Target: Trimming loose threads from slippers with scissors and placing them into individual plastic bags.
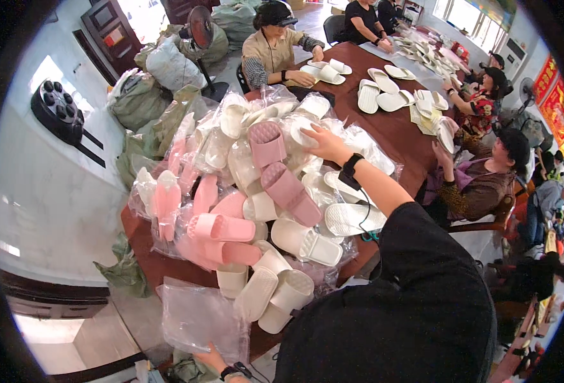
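My right hand (323,143), with a black band on its wrist, reaches from a black sleeve over a heap of slippers and closes its fingers on a white slipper (300,133) near the top of the pile. Just left of it lie two dusty-pink slippers (280,172). At the lower edge my left hand (215,359), also with a wrist band, grips the bottom edge of a stack of clear plastic bags (199,316). More white slippers (275,290) lie beside the bags at the front corner of the brown table (400,131).
Light-pink slippers (215,226) in clear wrap fill the heap's left side. Several people sit around the far and right sides of the table with white slippers (377,96) laid out. Full sacks (167,64) and a standing fan (200,29) are behind.
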`<state>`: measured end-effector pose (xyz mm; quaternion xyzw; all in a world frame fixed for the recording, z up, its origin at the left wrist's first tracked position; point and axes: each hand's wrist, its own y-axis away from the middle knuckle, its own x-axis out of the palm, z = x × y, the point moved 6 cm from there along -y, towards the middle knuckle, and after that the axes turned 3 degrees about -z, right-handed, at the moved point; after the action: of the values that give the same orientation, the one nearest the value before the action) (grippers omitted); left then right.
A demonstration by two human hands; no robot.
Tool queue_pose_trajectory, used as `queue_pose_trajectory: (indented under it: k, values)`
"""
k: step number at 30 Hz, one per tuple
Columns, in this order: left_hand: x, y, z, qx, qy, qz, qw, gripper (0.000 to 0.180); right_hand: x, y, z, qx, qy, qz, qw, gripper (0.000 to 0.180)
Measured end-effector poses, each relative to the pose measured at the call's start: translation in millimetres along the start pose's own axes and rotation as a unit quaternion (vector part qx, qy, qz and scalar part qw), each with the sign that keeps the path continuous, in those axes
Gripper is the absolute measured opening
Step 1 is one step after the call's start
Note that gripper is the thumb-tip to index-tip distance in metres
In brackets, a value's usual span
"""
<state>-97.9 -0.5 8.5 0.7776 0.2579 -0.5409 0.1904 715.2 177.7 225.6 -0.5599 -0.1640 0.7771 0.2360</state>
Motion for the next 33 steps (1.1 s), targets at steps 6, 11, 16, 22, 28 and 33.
queue_pose_trajectory:
  k: [6,11,16,22,28,33]
  values:
    - [-28,20,-75,0.067,0.009,-0.051,0.996,0.094,-72,-77,-27,-0.004,0.059,-0.107,0.993,0.017]
    - [-98,46,-176,0.268,0.069,-0.126,0.953,0.086,-154,-164,9,0.000,0.071,0.008,0.997,0.035]
    - [-161,74,-304,0.308,0.152,-0.088,0.935,0.082,-209,-199,60,0.006,-0.331,0.079,0.940,0.030]
    - [-223,116,-442,0.461,0.269,-0.052,0.844,0.085,-241,-188,106,-0.063,-0.360,0.102,0.925,0.030]
    - [-225,105,-490,0.591,0.316,-0.124,0.731,0.088,-258,-132,254,-0.191,-0.489,0.235,0.818,0.033]
    - [-216,91,-458,0.379,0.740,0.191,0.521,0.097,-200,-72,349,-0.226,-0.598,0.432,0.637,0.030]
